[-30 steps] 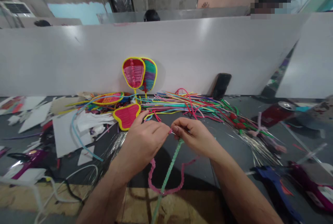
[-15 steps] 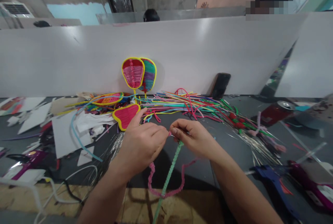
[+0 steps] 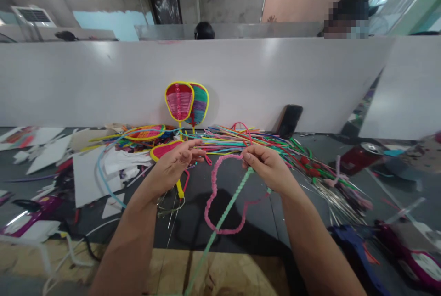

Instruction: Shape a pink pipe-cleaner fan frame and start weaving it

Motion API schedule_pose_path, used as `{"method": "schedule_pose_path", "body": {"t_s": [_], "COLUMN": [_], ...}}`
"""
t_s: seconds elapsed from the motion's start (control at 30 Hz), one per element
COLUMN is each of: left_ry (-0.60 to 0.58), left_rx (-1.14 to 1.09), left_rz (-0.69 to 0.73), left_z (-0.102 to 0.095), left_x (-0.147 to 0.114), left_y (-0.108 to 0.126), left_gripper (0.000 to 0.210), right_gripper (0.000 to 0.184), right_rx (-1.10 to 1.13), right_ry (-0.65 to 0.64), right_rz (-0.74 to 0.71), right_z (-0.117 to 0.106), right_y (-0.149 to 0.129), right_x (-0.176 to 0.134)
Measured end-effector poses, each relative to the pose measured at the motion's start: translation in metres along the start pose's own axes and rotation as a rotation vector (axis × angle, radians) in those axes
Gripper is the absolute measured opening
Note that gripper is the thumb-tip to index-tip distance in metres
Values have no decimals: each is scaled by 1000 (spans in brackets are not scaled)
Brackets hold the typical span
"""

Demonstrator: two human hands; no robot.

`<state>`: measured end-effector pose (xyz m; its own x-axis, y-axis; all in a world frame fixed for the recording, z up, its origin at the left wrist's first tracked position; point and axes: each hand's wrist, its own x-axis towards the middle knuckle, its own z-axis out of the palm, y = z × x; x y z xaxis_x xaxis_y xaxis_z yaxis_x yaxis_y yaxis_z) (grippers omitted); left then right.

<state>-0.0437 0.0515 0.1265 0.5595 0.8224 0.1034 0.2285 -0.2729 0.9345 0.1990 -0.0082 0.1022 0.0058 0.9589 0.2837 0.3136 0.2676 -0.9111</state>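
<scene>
My right hand (image 3: 267,167) pinches a pink twisted pipe-cleaner loop (image 3: 207,209) at its top. A light green twisted pipe cleaner (image 3: 229,208) runs from those fingers down across the loop and past its lower edge. The far right part of the loop passes behind my right wrist. My left hand (image 3: 174,165) is off to the left of the loop, fingers spread and holding nothing. Behind that hand lies a red shape with a yellow rim (image 3: 159,151), partly hidden. Below it are a yellow stem (image 3: 179,189) and thin wires.
Two colourful yellow-rimmed fans (image 3: 179,101) lean on the white partition (image 3: 241,80). Loose pipe cleaners (image 3: 234,142) lie along its foot. A phone (image 3: 290,120), a red can (image 3: 360,158) and a blue tool (image 3: 354,259) are on the right. White card (image 3: 93,176) and cables lie left.
My left hand has let go of the pink loop, moved left and opened. My right hand has shifted slightly right and up, still pinching the loop, which now shows more fully.
</scene>
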Motion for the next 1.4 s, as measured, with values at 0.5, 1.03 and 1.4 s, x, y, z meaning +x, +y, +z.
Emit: {"method": "schedule_pose_path", "body": {"t_s": [0.5, 1.03, 1.4], "left_ry": [-467, 29, -376], "left_rx": [-252, 752, 610], "left_rz": [-376, 173, 359], "left_z": [24, 10, 77], "left_x": [-49, -25, 27], "left_y": [-70, -25, 25], "left_gripper": [59, 47, 34], "right_gripper": [26, 26, 24], "right_rx": [236, 648, 952], "right_ry": [155, 164, -123], "right_rz": [22, 328, 417], "right_z": [-3, 12, 16], "right_y": [43, 56, 56], "right_x": [15, -47, -63]}}
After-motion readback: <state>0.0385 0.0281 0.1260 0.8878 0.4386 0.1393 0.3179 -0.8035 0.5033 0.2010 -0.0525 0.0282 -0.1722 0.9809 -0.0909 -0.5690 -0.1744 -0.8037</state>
